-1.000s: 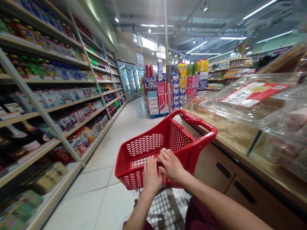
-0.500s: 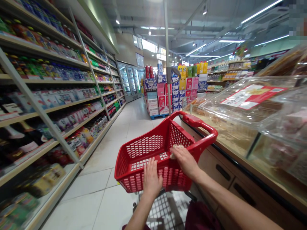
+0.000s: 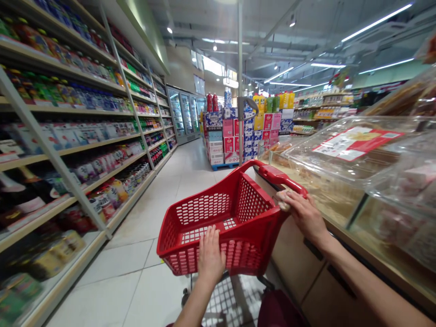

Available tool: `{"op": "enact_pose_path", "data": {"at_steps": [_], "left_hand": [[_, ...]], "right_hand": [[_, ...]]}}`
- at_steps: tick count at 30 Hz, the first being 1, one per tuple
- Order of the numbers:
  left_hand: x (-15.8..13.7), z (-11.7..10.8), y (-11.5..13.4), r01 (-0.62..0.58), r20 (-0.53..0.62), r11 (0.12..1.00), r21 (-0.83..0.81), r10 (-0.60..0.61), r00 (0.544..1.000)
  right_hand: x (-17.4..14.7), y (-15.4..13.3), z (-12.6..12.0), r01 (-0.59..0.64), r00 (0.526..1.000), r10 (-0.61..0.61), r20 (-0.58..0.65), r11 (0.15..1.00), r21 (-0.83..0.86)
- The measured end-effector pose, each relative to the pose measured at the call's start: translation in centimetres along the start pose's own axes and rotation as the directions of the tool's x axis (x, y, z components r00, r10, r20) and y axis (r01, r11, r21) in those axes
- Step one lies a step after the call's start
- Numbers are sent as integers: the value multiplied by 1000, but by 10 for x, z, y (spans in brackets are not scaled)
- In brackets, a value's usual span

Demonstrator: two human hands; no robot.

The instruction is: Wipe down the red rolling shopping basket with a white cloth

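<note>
A red plastic shopping cart (image 3: 204,195) with a perforated basket stands in front of me, its basket showing only its own floor and walls. My left hand (image 3: 211,254) is on the near rim, fingers laid over the edge and palm against the outer side. At the cart's right end is the red handle (image 3: 272,175). My right hand (image 3: 304,215) is closed on a crumpled whitish cloth (image 3: 286,199) and presses it near the handle's lower end. The fingers partly cover the cloth.
Drink shelves (image 3: 78,113) line the left side. Close on my right runs a display counter with clear plastic covers (image 3: 340,141). Ahead, stacked drink cartons (image 3: 235,136) stand on a blue pallet (image 3: 225,166) beyond a metal pole (image 3: 240,68). Glass-door coolers (image 3: 185,111) are farther back.
My right hand has moved right with the whitish cloth, from the basket's near rim to the handle's lower end. My left hand stays on the rim.
</note>
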State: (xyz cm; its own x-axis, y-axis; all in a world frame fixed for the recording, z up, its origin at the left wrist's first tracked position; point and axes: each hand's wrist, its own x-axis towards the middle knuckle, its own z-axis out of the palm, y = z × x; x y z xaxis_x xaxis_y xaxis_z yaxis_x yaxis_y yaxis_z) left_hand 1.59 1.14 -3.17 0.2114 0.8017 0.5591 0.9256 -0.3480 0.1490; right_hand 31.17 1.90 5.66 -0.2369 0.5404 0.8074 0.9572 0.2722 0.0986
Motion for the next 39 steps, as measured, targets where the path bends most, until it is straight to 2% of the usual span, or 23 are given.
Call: {"op": "enact_pose_path", "data": {"at_steps": [2,6,9,11,13,15,18,20,21,24,26,27,31,33,36,37,39], "left_hand": [[1,2,2,18,-8,1000,2,-18,1000],[3,2,0,3,14,1000,8,-3,1000],[4,0,0,9,35,1000,20,-10,999],[5,0,3,14,47,1000,18,-15,999],[5,-1,6,29,47,999,14,-30,998],[5,-1,9,46,32,999,10,-46,998],[5,1,8,44,14,999,2,-44,999],[5,1,5,36,18,999,2,-36,999],[5,2,4,33,21,999,3,-33,999],[5,3,4,38,24,999,-3,-38,999],[5,3,5,50,21,999,-14,-50,999],[5,2,6,55,22,998,-19,-54,998],[5,0,6,50,39,999,-22,-49,998],[5,-1,5,45,42,999,-15,-44,998],[5,1,7,45,22,999,-8,-45,999],[4,2,8,49,11,999,-8,-49,999],[4,4,9,54,-6,999,-7,-54,998]], "right_hand": [[-4,-15,8,-12,999,12,-38,1000,7],[-1,-51,24,152,983,-159,91,985,84],[2,-28,14,139,982,-148,122,987,80],[3,1,5,45,998,-47,35,997,55],[3,16,2,-65,995,68,-78,997,36],[0,8,7,-89,989,93,-112,995,43],[-4,-23,17,64,998,-62,-20,994,91],[-3,-27,16,126,990,-132,50,987,96],[-2,-22,14,111,992,-116,55,991,79],[3,2,6,-66,997,66,-44,998,7],[3,4,7,-130,986,129,-102,992,0],[1,-1,9,-110,990,110,-92,994,9],[-5,-24,15,91,994,-94,51,994,53],[-4,-16,10,43,998,-43,43,999,7],[-2,0,4,-152,987,147,-68,986,-63],[-2,-3,5,-170,983,165,-83,983,-62],[-5,-19,12,-97,994,95,-53,995,-28]]}}
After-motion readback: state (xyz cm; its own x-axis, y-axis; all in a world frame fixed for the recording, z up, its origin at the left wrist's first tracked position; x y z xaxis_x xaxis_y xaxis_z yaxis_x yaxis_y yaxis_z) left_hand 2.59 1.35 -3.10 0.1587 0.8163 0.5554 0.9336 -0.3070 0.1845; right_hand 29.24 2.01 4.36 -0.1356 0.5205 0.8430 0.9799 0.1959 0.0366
